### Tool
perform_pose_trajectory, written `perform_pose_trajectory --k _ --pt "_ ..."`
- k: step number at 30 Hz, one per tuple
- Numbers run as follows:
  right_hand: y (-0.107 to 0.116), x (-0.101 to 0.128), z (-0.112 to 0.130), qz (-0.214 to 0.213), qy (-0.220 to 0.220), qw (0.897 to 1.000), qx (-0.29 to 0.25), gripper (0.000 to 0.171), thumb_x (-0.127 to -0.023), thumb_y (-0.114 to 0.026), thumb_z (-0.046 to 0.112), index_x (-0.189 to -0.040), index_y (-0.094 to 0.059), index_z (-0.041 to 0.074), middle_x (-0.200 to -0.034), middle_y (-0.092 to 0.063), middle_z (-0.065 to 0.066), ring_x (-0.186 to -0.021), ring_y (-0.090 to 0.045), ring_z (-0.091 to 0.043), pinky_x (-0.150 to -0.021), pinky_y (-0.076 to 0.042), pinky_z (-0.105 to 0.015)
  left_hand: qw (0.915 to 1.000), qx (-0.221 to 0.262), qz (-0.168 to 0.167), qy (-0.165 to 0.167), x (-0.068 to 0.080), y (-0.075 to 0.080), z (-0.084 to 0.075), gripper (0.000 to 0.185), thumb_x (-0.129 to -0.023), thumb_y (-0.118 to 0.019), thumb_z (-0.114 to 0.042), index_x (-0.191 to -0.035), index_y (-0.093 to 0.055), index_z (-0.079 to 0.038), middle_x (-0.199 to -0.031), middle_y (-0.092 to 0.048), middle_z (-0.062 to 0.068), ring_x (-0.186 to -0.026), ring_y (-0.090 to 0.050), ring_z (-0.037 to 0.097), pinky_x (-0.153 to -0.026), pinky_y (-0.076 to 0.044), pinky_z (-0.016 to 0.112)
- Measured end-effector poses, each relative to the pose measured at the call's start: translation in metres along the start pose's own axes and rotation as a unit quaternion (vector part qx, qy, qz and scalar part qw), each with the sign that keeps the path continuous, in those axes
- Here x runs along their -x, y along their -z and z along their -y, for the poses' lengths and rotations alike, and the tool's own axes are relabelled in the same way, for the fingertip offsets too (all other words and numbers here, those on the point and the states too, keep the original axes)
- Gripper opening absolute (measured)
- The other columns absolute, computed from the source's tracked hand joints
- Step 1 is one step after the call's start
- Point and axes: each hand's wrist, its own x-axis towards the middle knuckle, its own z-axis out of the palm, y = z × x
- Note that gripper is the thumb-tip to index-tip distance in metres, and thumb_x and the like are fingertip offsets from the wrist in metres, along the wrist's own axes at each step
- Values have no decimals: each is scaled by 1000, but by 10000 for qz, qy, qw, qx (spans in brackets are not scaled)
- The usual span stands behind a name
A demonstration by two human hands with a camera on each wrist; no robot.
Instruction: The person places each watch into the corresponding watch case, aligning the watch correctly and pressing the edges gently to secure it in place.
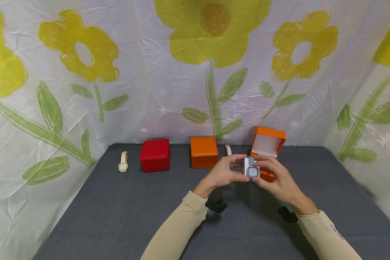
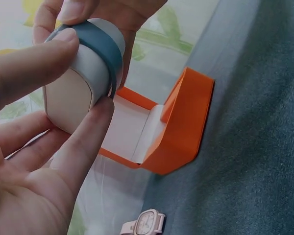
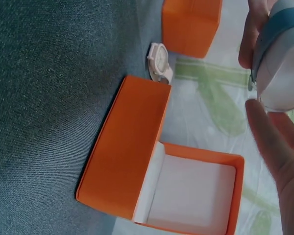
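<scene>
Holding: both hands meet above the grey table [image 1: 117, 216], gripping a white watch cushion [image 1: 251, 170] with a blue-grey watch [image 1: 253, 172] strapped round it.
Left edge: a cream watch [image 1: 123, 162] lies flat near the backdrop, well apart from the hands; a shut red box [image 1: 155, 155] stands just to its right.
Open room: bare grey cloth spreads wide in front of the boxes and on either side of the forearms.
Left hand [image 1: 225, 174]: thumb and fingers curled round the cushion's left end.
Middle: a shut orange box [image 1: 204, 152], then a pink watch [image 1: 228, 150] lying beside it.
Right hand [image 1: 277, 179]: fingers curled round the cushion's right end.
Open orange box [image 1: 268, 147]: stands just behind the hands, lid up, white lining showing.
Head view only: the watch's square pale dial facing the camera.
Left wrist view only: the cushion's plain oval end [image 2: 66, 103] and the strap [image 2: 100, 46] wrapped over its top.
Right wrist view only: the box's hollow white inside [image 3: 196, 196].
Far edge: flowered backdrop [image 1: 195, 72] rises directly behind the boxes.
</scene>
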Motion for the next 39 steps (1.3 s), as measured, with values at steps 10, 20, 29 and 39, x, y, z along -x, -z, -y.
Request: perform_pose_trajectory --k 10,20,29,39 --pt "-1 0 -4 -518 -444 9976 71 36 -76 -73 -11 -110 -63 -6 -117 -55 -22 -101 -57 -16 -82 -52 -23 9988 -307 247 -304 0 -8 0 72 -74 -77 7 -138 -46 -4 -137 -46 6 -121 -53 16 -80 -53 24" --pt "6 1 -1 -25 -904 9955 294 54 -76 -76 -5 -125 -54 -2 -123 -52 -17 -100 -54 -22 -87 -45 -14 9987 -365 139 -323 -1 -8 1 73 -74 -78 7 -139 -47 -7 -138 -45 5 -121 -53 17 -81 -53 24" --pt "3 6 -26 535 -1177 9915 147 68 -75 -80 4 -134 -48 6 -129 -50 -10 -107 -56 -25 -91 -49 -47 9996 -246 92 -134 -2 -2 7 75 -74 -76 10 -140 -46 -8 -139 -43 8 -125 -49 24 -84 -52 25" --pt "8 5 -19 645 -1109 9916 186 65 -74 -77 -5 -132 -47 -4 -127 -51 -18 -109 -57 -33 -89 -47 -50 9944 -1036 194 -117 -9 -10 13 76 -76 -77 6 -142 -42 -6 -141 -43 8 -127 -48 18 -86 -50 22"
